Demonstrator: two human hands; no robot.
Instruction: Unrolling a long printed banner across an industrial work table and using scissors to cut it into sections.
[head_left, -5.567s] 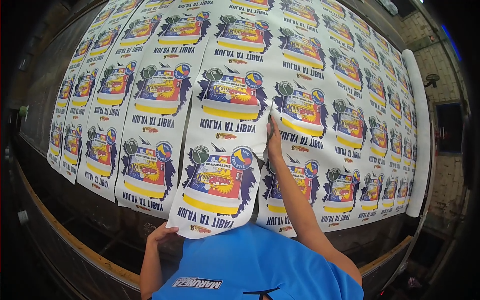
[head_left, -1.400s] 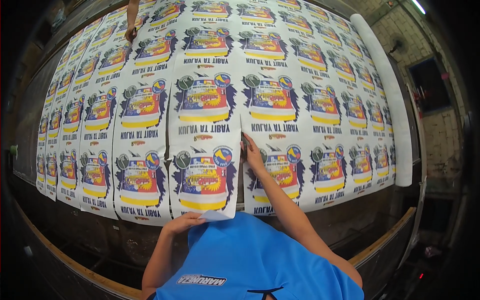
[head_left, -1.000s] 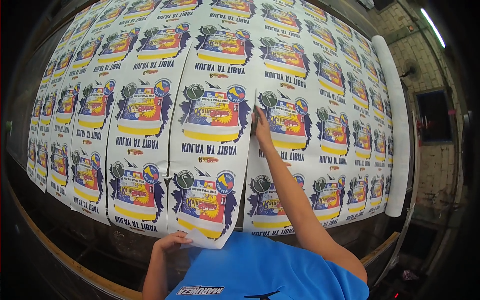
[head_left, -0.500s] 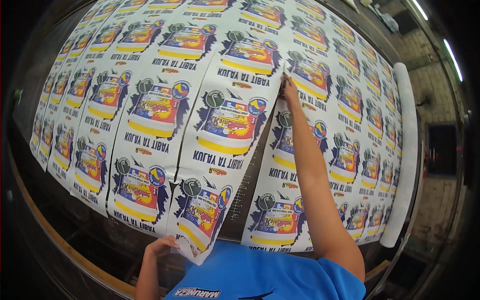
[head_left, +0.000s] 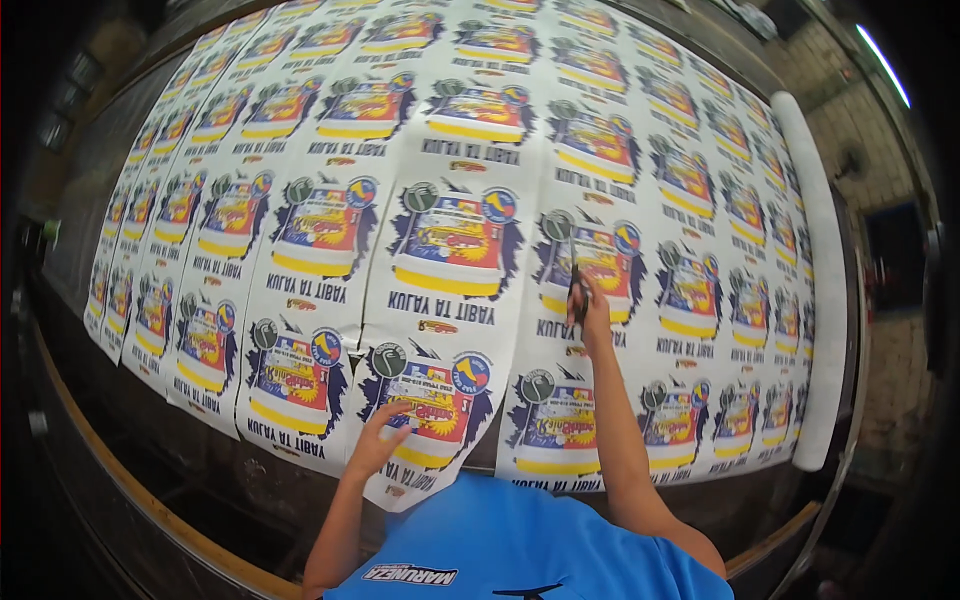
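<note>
- White printed sheets (head_left: 690,290) lie across a dark table (head_left: 85,215), a roll (head_left: 815,300) along their right.
- Left hand (head_left: 380,440), fingers spread, grasps nothing over the near end of one strip (head_left: 455,250); contact is unclear.
- Right hand (head_left: 593,312) grips a dark-handled cutting tool (head_left: 577,282) right of that strip.

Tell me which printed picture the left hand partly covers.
The lowest picture in the strip directly left of the right hand: the left hand lies over its left side, whereas no hand covers that strip's other pictures.
</note>
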